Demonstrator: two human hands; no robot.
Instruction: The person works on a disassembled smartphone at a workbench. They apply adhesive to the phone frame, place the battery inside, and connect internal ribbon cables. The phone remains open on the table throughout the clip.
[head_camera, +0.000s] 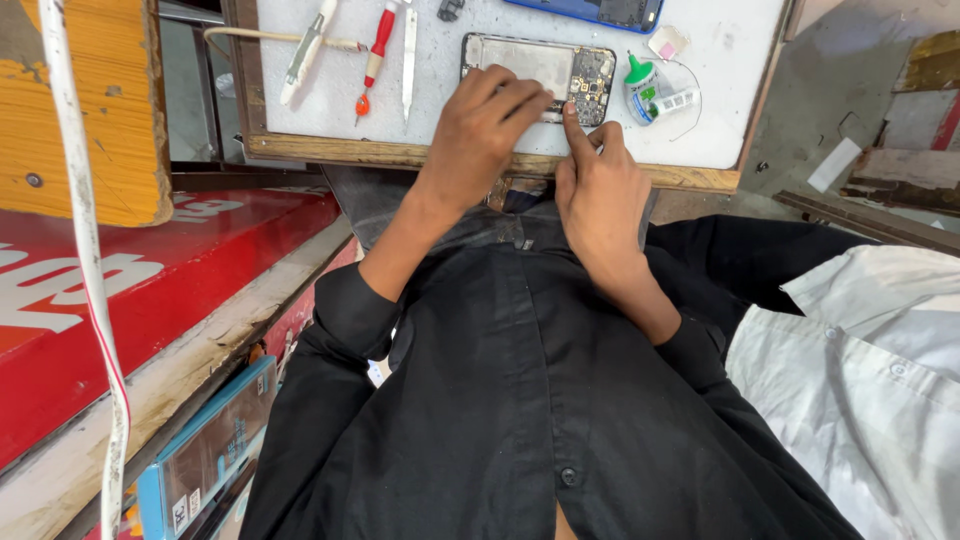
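Note:
An opened phone (530, 62) with its back cover off lies on a white work board (700, 140), its circuit board showing at the right end. My left hand (482, 125) rests on the phone's lower edge with the fingers bent over it. My right hand (598, 190) is at the board's near edge, its index finger stretched out and pressing on the phone's lower right part. Both forearms come out of black sleeves.
A red-handled screwdriver (377, 50), a white tool (306, 48) and metal tweezers (409, 55) lie left of the phone. A green-capped glue bottle (640, 85) and a blue phone (600, 12) sit to the right. A red counter (150, 290) stands at left, white cloth (870, 360) at right.

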